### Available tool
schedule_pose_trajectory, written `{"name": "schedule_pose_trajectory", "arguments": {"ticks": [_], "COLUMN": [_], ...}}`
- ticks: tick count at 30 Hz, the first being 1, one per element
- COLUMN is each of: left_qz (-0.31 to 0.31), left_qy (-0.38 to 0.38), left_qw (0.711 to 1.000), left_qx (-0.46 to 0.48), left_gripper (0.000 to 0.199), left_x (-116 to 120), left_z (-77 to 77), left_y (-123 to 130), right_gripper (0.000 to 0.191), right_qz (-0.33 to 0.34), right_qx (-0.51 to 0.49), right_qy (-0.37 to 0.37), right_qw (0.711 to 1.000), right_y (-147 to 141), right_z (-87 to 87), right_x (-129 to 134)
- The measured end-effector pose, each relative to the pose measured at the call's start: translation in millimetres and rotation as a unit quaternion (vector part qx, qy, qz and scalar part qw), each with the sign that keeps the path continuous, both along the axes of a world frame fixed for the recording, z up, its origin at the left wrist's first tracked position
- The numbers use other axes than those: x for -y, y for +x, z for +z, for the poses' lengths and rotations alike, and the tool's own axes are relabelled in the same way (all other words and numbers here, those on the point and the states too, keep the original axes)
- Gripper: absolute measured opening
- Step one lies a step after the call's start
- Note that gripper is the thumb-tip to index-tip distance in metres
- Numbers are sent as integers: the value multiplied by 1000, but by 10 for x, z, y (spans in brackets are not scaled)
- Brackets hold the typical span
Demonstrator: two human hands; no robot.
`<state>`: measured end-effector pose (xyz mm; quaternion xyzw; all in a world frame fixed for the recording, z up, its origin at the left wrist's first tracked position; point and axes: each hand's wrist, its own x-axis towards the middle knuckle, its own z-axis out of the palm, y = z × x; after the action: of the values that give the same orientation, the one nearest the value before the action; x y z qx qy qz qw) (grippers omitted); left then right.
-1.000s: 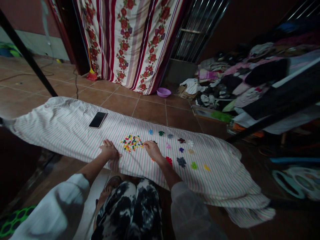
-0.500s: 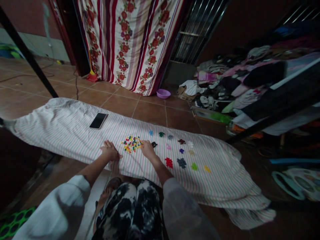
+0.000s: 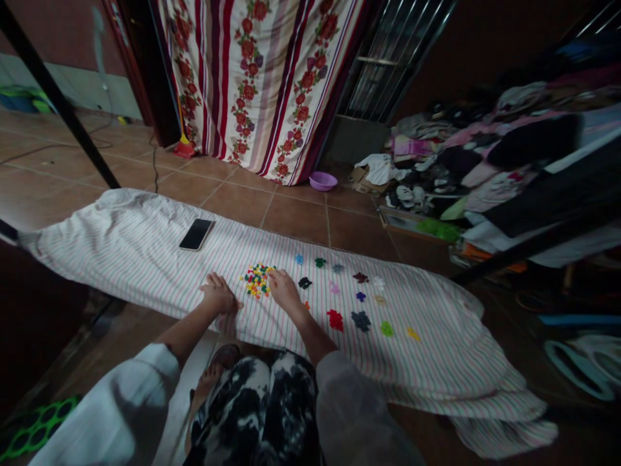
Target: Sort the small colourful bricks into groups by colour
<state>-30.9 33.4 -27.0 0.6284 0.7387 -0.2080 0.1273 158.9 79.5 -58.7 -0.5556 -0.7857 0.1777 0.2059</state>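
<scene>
A mixed pile of small colored pieces [image 3: 257, 281], yellow, green, red and orange, lies on a striped cloth [image 3: 160, 259]. My right hand [image 3: 285, 290] is at the pile's right edge, its fingers bent and drawn together; whatever is between the fingertips is too small to make out. To the left of the pile, my left hand [image 3: 219, 294] rests on the cloth with fingers stretched out, holding nothing. Single-color groups are spread to the right, among them black [image 3: 305, 283], red [image 3: 334, 320], dark grey [image 3: 361, 321], lime green [image 3: 387, 329] and brown [image 3: 360, 277]. A bit of orange [image 3: 306, 305] shows beside my right wrist.
A phone [image 3: 196, 234] lies on the cloth at the left. Beyond the cloth's far edge, a purple basin [image 3: 323, 181] stands on the tiled floor [image 3: 295, 210] near a floral curtain [image 3: 272, 84]. Clothes are heaped [image 3: 451, 155] at the right.
My right hand has drawn slightly left against the pile, uncovering the black group and the orange bit. The left hand stays flat on the cloth. The whole view has shifted a little.
</scene>
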Motion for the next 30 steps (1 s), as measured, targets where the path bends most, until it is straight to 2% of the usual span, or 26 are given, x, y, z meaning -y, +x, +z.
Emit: {"name": "schedule_pose_trajectory", "arguments": {"ticks": [7, 12, 14, 20, 24, 27, 30], "left_qz": [7, 7, 13, 6, -34, -69, -96], "left_qy": [9, 11, 4, 1, 59, 113, 203], "left_qw": [1000, 1000, 1000, 1000, 998, 991, 974], "left_qx": [9, 14, 12, 3, -7, -16, -19], "left_gripper": [103, 104, 104, 106, 101, 98, 90], "left_x": [-29, -41, -44, -44, 20, 130, 270], "left_z": [-56, -77, -71, -103, -160, -230, -342], "left_y": [-14, -22, -16, -17, -71, -118, -144], "right_gripper": [33, 34, 34, 32, 31, 30, 29], "right_qz": [-62, -11, -11, -129, -193, -199, -201], "right_qx": [18, -49, -75, -129, -163, -177, -184], "right_qy": [-25, 20, 39, 81, 112, 131, 141], "right_qw": [998, 999, 996, 980, 961, 955, 952], "right_y": [70, 34, 35, -24, -120, -149, -147], "right_z": [-140, -146, -146, -321, -436, -451, -436], "right_x": [259, 220, 211, 324, 402, 415, 415]}}
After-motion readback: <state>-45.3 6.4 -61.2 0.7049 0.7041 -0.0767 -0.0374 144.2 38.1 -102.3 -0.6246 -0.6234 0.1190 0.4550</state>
